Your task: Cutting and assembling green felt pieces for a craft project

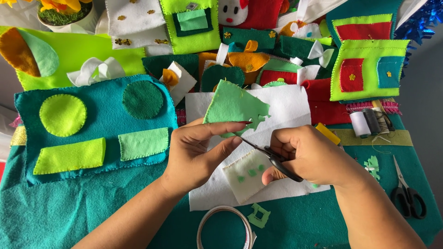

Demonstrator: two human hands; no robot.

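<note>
Green felt piece [233,107] pinched by left hand [196,154]; right hand [311,154] grips black scissors [272,159] cutting its edge.

Two pairs of scissors [272,159] [407,193], three thread spools [371,122], one tape roll [224,226], two hands [196,154] [311,157].

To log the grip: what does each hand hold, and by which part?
Left hand pinches the light green felt piece at its lower edge; right hand holds small scissors by the black handles.

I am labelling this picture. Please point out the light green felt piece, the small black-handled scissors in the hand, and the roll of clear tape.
Light green felt piece [230,107], head view, flat middle.
Small black-handled scissors [277,162], head view, handle near the pivot.
Roll of clear tape [201,225], head view, left rim.
</note>
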